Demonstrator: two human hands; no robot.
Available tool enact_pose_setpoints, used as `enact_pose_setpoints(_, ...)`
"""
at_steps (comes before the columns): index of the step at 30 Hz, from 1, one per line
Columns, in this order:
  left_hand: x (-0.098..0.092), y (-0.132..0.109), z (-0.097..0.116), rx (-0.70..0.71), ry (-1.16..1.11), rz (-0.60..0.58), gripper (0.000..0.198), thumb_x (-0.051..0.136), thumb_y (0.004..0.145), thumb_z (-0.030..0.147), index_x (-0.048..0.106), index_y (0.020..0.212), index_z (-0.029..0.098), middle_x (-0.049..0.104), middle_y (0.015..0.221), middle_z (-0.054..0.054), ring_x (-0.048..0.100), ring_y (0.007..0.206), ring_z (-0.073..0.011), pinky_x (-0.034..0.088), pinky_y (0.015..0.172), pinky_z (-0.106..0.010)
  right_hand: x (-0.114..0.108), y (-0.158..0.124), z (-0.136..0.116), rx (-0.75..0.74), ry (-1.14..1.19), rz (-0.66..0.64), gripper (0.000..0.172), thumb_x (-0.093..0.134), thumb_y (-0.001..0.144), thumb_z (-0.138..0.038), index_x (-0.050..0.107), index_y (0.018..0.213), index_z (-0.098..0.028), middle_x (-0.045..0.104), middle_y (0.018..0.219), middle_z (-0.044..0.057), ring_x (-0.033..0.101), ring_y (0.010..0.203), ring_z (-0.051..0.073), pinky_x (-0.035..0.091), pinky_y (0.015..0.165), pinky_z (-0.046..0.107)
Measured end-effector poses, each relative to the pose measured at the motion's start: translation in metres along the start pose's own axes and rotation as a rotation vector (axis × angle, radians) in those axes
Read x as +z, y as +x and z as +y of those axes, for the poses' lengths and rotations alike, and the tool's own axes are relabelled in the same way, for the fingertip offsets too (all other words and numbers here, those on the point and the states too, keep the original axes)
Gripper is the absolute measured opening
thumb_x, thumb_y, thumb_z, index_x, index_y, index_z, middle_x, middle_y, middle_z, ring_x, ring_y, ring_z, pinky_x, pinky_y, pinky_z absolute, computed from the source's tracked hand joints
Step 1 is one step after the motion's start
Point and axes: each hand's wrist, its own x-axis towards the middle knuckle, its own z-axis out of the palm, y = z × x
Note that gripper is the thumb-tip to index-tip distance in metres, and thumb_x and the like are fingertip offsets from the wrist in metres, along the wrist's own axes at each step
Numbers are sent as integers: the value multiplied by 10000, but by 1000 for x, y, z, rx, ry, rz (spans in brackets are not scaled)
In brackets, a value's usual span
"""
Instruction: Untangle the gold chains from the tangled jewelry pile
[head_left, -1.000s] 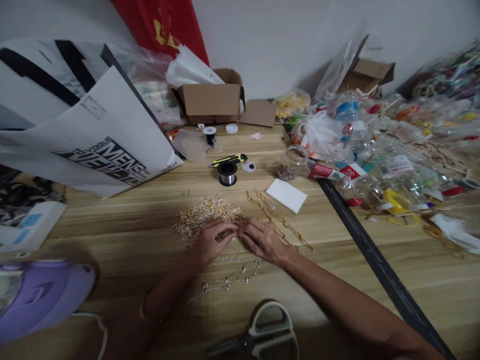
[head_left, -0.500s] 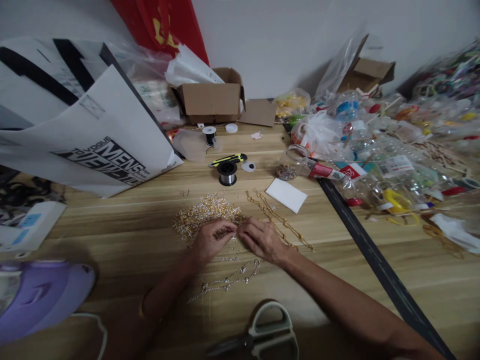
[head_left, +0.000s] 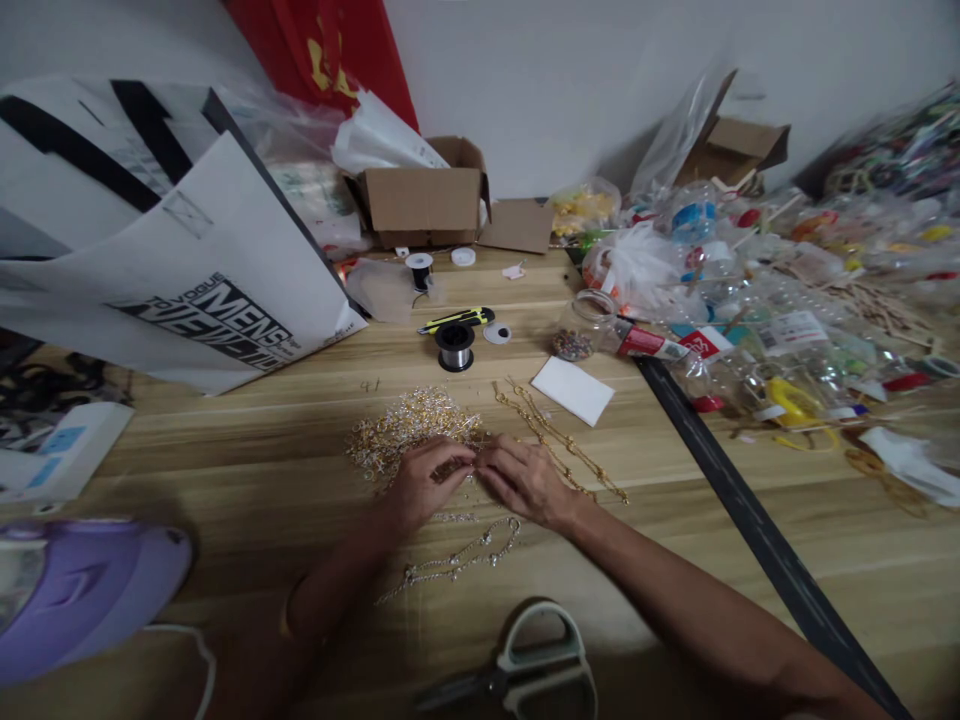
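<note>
My left hand (head_left: 427, 483) and my right hand (head_left: 525, 480) meet fingertip to fingertip at the near right edge of a pile of gold and silver beads or charms (head_left: 409, 425). Both are closed in a pinch; whatever lies between the fingers is too small to make out. Gold beaded chains (head_left: 559, 440) lie to the right, beyond my right hand. Closer to me, a silver chain with charms (head_left: 457, 565) rests in a loose loop. Scissors (head_left: 544, 660) with pale handles lie at the near edge.
Beyond the pile stand a wire spool (head_left: 454, 346), a yellow-black utility knife (head_left: 461, 320) and a bead jar (head_left: 581, 325). A folded white paper (head_left: 572, 390) lies near the jar. Plastic bottles (head_left: 795, 330) crowd the right; a white bag (head_left: 195, 260) and purple iron (head_left: 90, 590) take the left.
Both hands stay almost in place, fingertips together. The left fingers have shifted very slightly; the things on the table have not moved.
</note>
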Motion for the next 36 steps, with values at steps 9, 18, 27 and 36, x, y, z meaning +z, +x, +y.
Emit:
enact_pose_setpoints(9,1,0,-2,-94,-32,-9,44,627,775,148,668,790,154,704,751,-35,651,685,-133,519,674,-224,0,-1,0,10,17,7,106,441,938,-189,542,962,-168,624,892,57,580,748,140,430,623,251)
enact_pose_setpoints(18,0,0,-2,-77,-33,-5,37,639,762,140,669,780,152,703,743,-33,650,679,-132,520,670,-223,-1,0,-1,11,44,-6,121,436,942,-200,549,970,-169,627,904,66,583,759,142,440,624,250)
enact_pose_setpoints(27,1,-1,-2,-80,-38,-4,56,641,761,125,671,797,155,705,757,-34,653,694,-132,519,681,-224,1,-1,0,17,60,5,105,450,935,-187,547,974,-176,624,909,61,588,795,147,443,655,255)
enact_pose_setpoints(36,1,0,-3,-66,-41,-11,42,638,769,139,670,790,155,704,754,-32,649,688,-127,523,675,-218,0,0,0,22,35,-5,111,441,940,-205,545,968,-176,624,894,60,584,766,143,429,625,250)
